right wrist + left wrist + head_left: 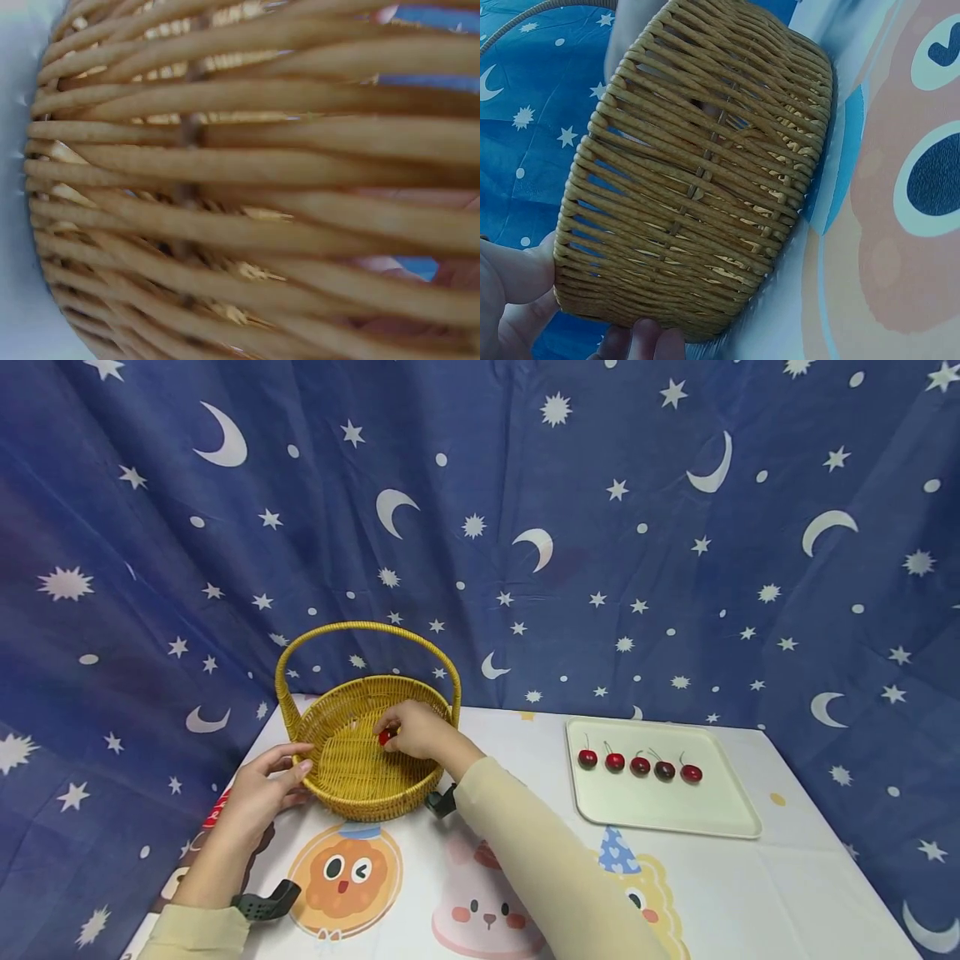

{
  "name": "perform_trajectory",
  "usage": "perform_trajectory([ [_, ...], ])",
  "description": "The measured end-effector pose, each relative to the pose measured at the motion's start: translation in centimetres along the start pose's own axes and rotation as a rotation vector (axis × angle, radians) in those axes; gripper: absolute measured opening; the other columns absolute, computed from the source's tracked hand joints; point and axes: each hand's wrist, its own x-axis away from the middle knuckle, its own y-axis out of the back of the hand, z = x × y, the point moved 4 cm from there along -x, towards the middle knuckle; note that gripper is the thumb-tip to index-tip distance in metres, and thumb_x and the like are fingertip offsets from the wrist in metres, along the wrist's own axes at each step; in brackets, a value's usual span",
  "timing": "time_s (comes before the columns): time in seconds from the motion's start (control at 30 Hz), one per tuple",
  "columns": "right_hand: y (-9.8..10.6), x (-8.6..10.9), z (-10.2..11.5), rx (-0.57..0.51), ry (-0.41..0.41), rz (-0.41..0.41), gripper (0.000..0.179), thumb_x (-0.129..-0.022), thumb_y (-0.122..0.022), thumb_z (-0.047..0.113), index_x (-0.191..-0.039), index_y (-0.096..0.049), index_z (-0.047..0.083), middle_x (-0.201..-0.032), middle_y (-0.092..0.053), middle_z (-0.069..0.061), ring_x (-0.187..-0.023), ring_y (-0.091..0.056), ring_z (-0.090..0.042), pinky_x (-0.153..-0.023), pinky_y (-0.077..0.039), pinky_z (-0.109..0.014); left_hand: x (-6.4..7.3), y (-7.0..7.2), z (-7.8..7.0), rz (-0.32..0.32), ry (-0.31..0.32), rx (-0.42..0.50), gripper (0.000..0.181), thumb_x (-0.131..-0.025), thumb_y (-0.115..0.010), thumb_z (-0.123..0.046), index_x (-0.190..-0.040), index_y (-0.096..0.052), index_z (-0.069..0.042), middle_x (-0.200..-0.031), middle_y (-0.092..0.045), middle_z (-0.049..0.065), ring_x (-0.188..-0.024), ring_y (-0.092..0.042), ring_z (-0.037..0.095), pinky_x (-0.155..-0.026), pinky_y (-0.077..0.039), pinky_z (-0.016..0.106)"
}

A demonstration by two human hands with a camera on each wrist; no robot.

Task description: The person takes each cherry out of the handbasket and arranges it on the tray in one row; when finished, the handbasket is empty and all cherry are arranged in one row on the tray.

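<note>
A yellow woven basket (363,808) with a tall arched handle stands at the back left of the table. My left hand (255,797) holds its left rim, thumb at the edge; in the left wrist view the fingertips (646,339) curl against the woven wall (697,165). Over the rim reaches my right hand (422,732), which pinches a dark red cherry (386,737) low inside the basket. Basket strands (225,169) fill the right wrist view and mostly hide the right fingers behind them.
To the right lies a cream tray (675,810) with several stemmed cherries (640,766) in a row. A white cloth with cartoon prints (345,881) covers the table. Behind it hangs a blue curtain (480,585) with moons and stars.
</note>
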Motion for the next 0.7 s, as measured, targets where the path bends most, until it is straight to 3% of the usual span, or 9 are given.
perform_trajectory([
  [0.17,1.2,1.3,0.8,-0.085,0.066,-0.039,0.027,-0.095,-0.084,0.013,-0.121,-0.078,0.012,-0.116,-0.076,0.002,-0.105,-0.066,-0.011,-0.094,-0.055,-0.026,0.0,0.1,0.1,0.005,0.004,-0.011,0.05,-0.11,-0.063,-0.024,-0.155,-0.053,-0.004,-0.15,-0.042,0.024,-0.095,-0.067,0.004,-0.082,-0.065,0.026],
  [0.4,3.2,4.6,1.1,-0.177,0.129,-0.075,0.021,-0.094,-0.084,0.012,-0.113,-0.079,0.016,-0.113,-0.073,0.004,-0.093,-0.064,-0.013,-0.081,-0.055,-0.023,0.0,0.1,0.3,0.004,0.008,0.0,0.05,-0.11,-0.063,-0.022,-0.155,-0.053,-0.004,-0.141,-0.048,0.019,-0.095,-0.069,0.005,-0.083,-0.066,0.027],
  [0.7,5.6,10.1,-1.6,-0.213,0.125,-0.124,0.021,-0.094,-0.083,0.01,-0.113,-0.082,0.02,-0.108,-0.07,0.002,-0.085,-0.061,-0.011,-0.073,-0.053,-0.024,-0.1,0.0,0.3,0.009,0.008,-0.003,0.05,-0.11,-0.064,-0.021,-0.155,-0.053,-0.004,-0.139,-0.049,0.019,-0.094,-0.069,0.005,-0.083,-0.066,0.027],
])
